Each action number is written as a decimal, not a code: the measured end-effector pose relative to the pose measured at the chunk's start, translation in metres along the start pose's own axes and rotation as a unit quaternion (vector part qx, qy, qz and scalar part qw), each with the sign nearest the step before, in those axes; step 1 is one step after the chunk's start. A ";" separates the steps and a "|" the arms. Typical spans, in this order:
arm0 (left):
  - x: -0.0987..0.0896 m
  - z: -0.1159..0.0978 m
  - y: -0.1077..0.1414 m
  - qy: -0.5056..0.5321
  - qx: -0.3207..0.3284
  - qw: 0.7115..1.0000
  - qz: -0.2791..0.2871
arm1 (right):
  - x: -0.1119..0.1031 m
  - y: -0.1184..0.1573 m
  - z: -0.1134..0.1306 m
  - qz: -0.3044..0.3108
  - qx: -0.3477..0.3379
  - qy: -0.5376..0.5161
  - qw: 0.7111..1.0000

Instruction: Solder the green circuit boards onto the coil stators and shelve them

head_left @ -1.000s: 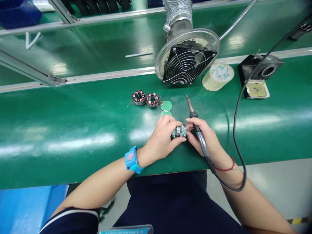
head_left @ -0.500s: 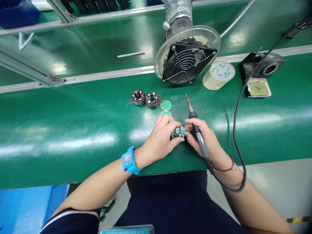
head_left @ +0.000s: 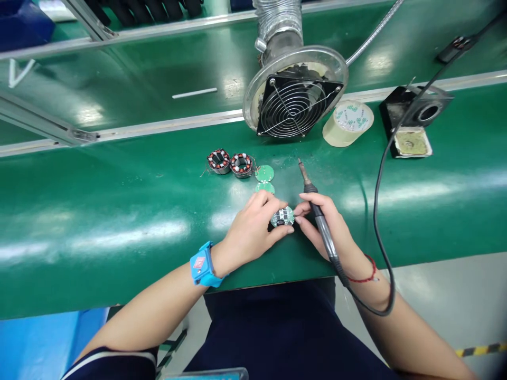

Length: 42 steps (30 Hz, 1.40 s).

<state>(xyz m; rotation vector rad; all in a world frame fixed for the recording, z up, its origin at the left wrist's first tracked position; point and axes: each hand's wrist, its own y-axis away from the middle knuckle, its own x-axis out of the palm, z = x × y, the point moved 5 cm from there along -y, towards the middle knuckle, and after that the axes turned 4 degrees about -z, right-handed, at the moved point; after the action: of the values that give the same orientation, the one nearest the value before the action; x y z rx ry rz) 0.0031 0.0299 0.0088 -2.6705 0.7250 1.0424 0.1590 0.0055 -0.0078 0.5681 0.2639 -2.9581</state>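
Near the bench edge (head_left: 269, 283), hands (head_left: 253, 228) pinch circuit board (head_left: 283, 215) (left) and soldering iron (head_left: 324, 231) (right), room leftward.

Bright light; white glare streaks the green bench (head_left: 99, 274); fine detail soft.

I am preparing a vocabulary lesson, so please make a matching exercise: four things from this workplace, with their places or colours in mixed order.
1. soldering iron
2. wristband
3. tape roll
4. circuit board with black parts

A. pale yellow, beside the fan
B. gripped by the left hand
C. held in the right hand
D. bright blue

Pairs: 1-C, 2-D, 3-A, 4-B
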 end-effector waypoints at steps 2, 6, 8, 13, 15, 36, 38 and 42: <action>0.001 0.000 0.000 0.022 -0.024 0.999 -0.016 | -0.001 0.002 0.001 -0.020 0.023 -0.013 0.999; 0.002 0.004 0.000 0.141 -0.076 0.987 -0.017 | 0.000 0.006 0.005 -0.042 0.059 0.000 0.997; 0.005 0.009 0.000 0.206 -0.119 0.971 -0.012 | 0.002 0.007 0.007 -0.043 0.073 0.004 0.996; 0.020 0.018 0.001 0.342 -0.211 0.915 0.011 | 0.001 0.007 0.012 -0.086 0.080 0.012 0.993; 0.024 0.017 0.000 0.371 -0.220 0.902 0.015 | 0.000 0.006 0.014 -0.089 0.069 0.034 0.993; 0.012 0.026 -0.005 0.327 -0.129 0.922 0.159 | 0.021 0.018 0.026 -0.041 -0.062 0.149 0.986; 0.007 0.022 -0.004 0.297 -0.099 0.933 0.180 | 0.019 0.020 0.023 -0.039 -0.053 0.137 0.988; 0.004 0.013 0.000 0.190 -0.025 0.964 0.185 | 0.002 0.020 0.018 0.015 -0.022 0.134 0.991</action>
<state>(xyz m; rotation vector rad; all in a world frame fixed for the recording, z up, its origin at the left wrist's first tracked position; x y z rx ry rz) -0.0022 0.0327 -0.0033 -2.8820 1.3261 0.6168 0.1538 -0.0177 0.0052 0.9558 0.3402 -2.8334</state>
